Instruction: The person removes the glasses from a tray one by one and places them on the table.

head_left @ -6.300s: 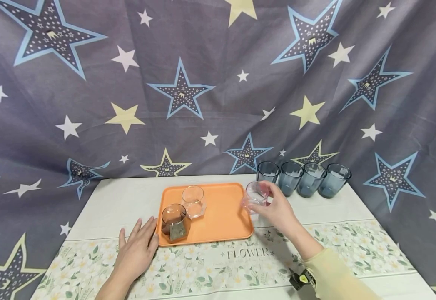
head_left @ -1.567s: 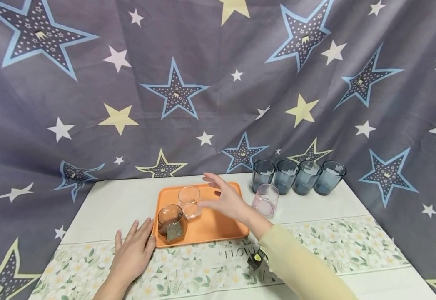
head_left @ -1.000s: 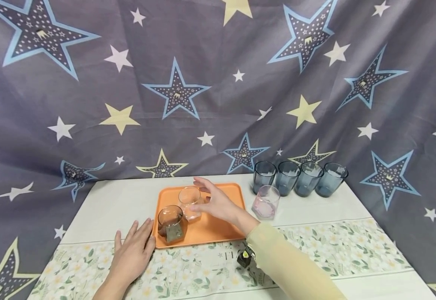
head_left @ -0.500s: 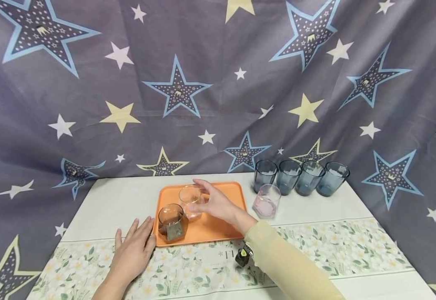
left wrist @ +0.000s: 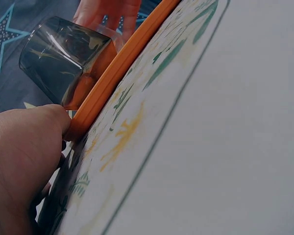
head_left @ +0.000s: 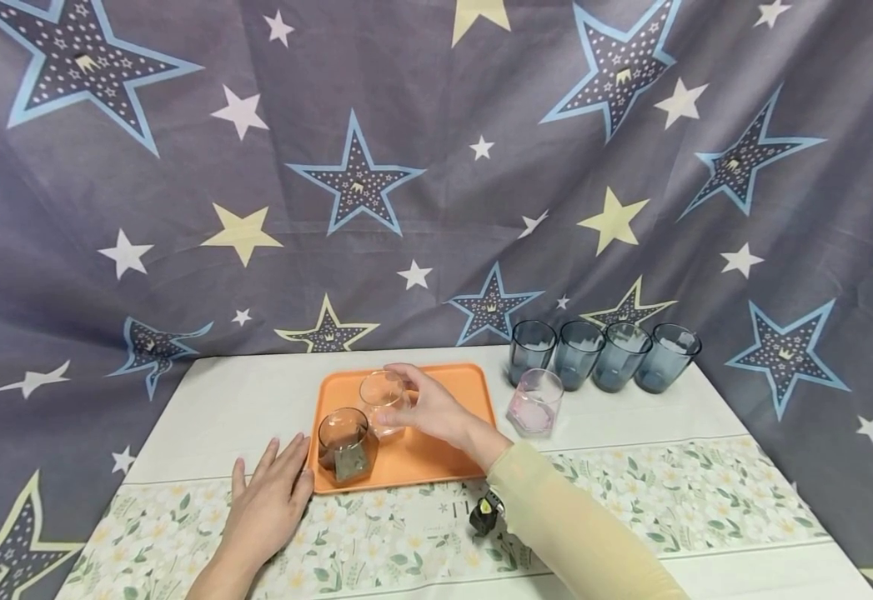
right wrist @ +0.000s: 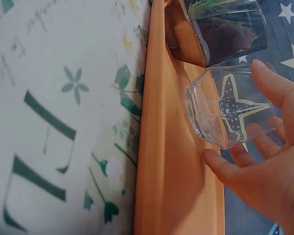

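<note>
My right hand (head_left: 436,408) curls its thumb and fingers round a clear glass tumbler (right wrist: 230,107) on the orange tray (head_left: 439,458). In the right wrist view the thumb is at the rim and the fingers wrap the far side. Beside it, at the tray's left front, stands a smoky brown tumbler (head_left: 346,446) with a faceted base. The left hand (head_left: 271,500) lies spread on the tablecloth, its fingertips and thumb at the tray's left edge. In the left wrist view the thumb side meets the tray rim (left wrist: 112,73), close under the brown tumbler.
A pinkish tumbler (head_left: 535,404) stands on the white cloth just right of the tray. Behind it, a row of blue-grey glasses (head_left: 577,358) lines the back right near the starry curtain (head_left: 436,208). A flowered band (head_left: 669,492) crosses the front of the tablecloth (head_left: 248,400).
The pinkish tumbler, earlier in the right hand at the tray's right edge, now stands on the table. The right hand has moved left and closed round the clear tumbler. The left hand stays put.
</note>
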The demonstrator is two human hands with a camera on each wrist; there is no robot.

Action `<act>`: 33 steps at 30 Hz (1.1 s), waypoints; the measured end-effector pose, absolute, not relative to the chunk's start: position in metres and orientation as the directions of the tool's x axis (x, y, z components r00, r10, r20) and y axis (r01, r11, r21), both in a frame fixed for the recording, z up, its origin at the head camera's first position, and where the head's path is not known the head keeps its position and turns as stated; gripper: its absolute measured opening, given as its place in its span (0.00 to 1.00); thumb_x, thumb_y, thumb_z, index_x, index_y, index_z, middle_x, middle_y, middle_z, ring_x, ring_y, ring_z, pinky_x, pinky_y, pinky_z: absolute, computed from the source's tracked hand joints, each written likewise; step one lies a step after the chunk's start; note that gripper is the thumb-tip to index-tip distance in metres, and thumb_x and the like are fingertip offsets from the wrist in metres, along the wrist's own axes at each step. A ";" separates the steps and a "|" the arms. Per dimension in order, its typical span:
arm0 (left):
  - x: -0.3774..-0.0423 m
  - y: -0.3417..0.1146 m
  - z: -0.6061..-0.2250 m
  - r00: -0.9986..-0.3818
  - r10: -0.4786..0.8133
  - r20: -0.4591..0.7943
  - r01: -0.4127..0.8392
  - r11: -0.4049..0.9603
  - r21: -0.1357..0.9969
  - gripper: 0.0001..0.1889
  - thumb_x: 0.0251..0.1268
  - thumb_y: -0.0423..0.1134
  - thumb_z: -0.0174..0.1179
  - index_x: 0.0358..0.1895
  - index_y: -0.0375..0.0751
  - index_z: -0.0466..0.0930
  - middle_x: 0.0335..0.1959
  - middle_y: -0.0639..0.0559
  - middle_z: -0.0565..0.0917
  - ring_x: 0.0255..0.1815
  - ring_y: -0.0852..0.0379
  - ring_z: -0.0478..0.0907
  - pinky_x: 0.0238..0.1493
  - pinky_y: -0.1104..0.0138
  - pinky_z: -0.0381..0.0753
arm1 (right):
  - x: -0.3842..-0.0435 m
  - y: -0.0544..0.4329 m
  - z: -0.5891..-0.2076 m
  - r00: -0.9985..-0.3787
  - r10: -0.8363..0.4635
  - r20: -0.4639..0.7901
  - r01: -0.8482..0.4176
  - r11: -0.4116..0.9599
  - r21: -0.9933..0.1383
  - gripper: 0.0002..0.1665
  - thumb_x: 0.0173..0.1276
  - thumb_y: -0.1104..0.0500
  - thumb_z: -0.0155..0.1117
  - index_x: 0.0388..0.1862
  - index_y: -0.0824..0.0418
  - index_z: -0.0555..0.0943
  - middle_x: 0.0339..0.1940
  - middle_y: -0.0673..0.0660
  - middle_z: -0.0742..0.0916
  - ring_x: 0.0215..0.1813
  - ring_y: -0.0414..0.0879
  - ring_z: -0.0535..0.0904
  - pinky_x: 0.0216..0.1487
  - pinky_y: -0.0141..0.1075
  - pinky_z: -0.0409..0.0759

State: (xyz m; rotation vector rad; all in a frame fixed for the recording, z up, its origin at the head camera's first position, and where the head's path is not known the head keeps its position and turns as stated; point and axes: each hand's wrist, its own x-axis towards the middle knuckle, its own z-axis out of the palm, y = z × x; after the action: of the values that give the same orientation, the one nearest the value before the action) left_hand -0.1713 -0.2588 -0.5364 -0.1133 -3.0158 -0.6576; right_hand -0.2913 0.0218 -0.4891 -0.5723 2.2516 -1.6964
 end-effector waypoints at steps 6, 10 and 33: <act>-0.171 -0.259 -0.536 -0.995 0.065 0.080 0.093 0.904 0.417 0.30 0.92 0.49 0.48 0.85 0.37 0.67 0.85 0.40 0.69 0.88 0.28 0.53 0.81 0.25 0.29 | -0.291 0.020 -0.488 -0.890 -0.455 0.031 -0.156 0.240 -0.958 0.51 0.68 0.57 0.85 0.86 0.51 0.70 0.82 0.59 0.77 0.81 0.61 0.71 0.81 0.58 0.69; -0.171 -0.259 -0.536 -0.994 0.064 0.083 0.093 0.904 0.417 0.30 0.92 0.48 0.48 0.85 0.37 0.67 0.85 0.41 0.69 0.88 0.29 0.53 0.81 0.25 0.29 | -0.292 0.021 -0.489 -0.891 -0.453 0.038 -0.157 0.230 -0.960 0.50 0.68 0.58 0.85 0.85 0.51 0.71 0.81 0.60 0.77 0.80 0.60 0.72 0.81 0.58 0.69; -0.173 -0.259 -0.538 -0.997 0.045 0.056 0.064 0.911 0.407 0.31 0.92 0.50 0.46 0.86 0.37 0.66 0.86 0.41 0.67 0.89 0.29 0.51 0.82 0.27 0.27 | -0.279 0.028 -0.475 -0.946 -0.321 0.051 -0.130 0.230 -0.965 0.45 0.66 0.57 0.88 0.79 0.52 0.77 0.76 0.60 0.80 0.74 0.62 0.78 0.73 0.53 0.80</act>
State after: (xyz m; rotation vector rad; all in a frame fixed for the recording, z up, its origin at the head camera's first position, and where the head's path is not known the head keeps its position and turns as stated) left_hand -0.1729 -0.2590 -0.5381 -0.0859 -3.0269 -0.6477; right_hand -0.2788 0.0278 -0.4748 -0.4320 2.3343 -1.8062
